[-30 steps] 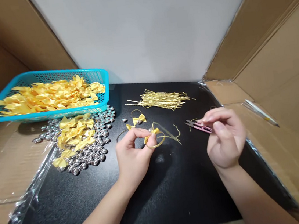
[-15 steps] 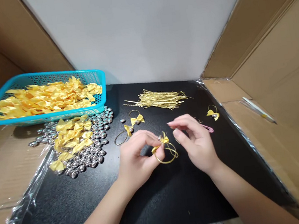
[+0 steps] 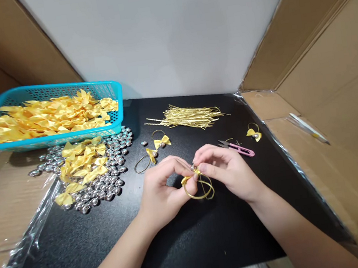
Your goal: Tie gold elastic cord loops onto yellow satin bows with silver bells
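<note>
A bare left hand (image 3: 167, 182) and a bare right hand (image 3: 227, 171) meet over the black desk (image 3: 182, 249), right of and nearer than the turquoise perforated plastic basket (image 3: 121, 115), which is heaped with yellow satin ribbon bows (image 3: 53, 118). The left grip is closed on a yellow bow with a gold cord loop (image 3: 199, 197), the loop hanging below the fingers; a small shiny silver bead (image 3: 193, 167) shows at the fingertips. The right grip is narrow, thumb and fingers at that bead; I cannot tell whether they pinch it. On the basket's near side, loose yellow bows (image 3: 85, 162) lie among shiny silver beads (image 3: 107, 189). Right of the basket lie a bundle of gold cords (image 3: 191, 116) and, farther right, a pair of pink-handled metal snips (image 3: 241, 149)
</note>
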Available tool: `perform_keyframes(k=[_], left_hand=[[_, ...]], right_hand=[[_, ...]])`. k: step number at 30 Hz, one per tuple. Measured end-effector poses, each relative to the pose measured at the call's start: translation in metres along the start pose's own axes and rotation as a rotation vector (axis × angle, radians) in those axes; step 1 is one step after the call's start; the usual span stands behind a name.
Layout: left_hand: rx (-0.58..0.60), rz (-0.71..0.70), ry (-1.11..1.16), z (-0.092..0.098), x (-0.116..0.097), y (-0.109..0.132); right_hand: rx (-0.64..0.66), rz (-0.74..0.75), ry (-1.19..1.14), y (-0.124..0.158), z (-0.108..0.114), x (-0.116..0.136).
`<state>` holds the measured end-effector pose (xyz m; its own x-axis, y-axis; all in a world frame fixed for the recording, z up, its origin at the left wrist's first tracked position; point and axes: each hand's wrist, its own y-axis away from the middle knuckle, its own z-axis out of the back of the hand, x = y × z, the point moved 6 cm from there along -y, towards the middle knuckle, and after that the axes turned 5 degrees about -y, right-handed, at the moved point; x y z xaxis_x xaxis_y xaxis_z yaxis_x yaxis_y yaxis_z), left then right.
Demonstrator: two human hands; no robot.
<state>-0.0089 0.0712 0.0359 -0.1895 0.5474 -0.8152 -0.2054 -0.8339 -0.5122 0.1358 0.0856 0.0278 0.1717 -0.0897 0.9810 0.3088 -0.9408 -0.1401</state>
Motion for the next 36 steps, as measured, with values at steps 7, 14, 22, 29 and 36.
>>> perform_keyframes(k=[7,14,22,29,36], left_hand=[[-0.008,0.076,0.033,0.000,0.005,0.003],[0.010,0.191,0.059,-0.002,0.012,0.004],[0.066,0.386,0.170,-0.004,0.023,0.006],[0.107,0.555,0.249,-0.008,0.028,0.004],[0.158,0.644,0.293,-0.013,0.030,0.004]], right_hand=[[0.000,0.072,0.163,0.001,0.000,0.004],[-0.001,0.208,0.434,0.003,0.001,0.018],[0.001,0.129,0.284,0.000,0.005,0.011],[-0.014,0.113,0.274,-0.001,0.005,0.010],[-0.032,0.093,0.302,-0.002,0.006,0.008]])
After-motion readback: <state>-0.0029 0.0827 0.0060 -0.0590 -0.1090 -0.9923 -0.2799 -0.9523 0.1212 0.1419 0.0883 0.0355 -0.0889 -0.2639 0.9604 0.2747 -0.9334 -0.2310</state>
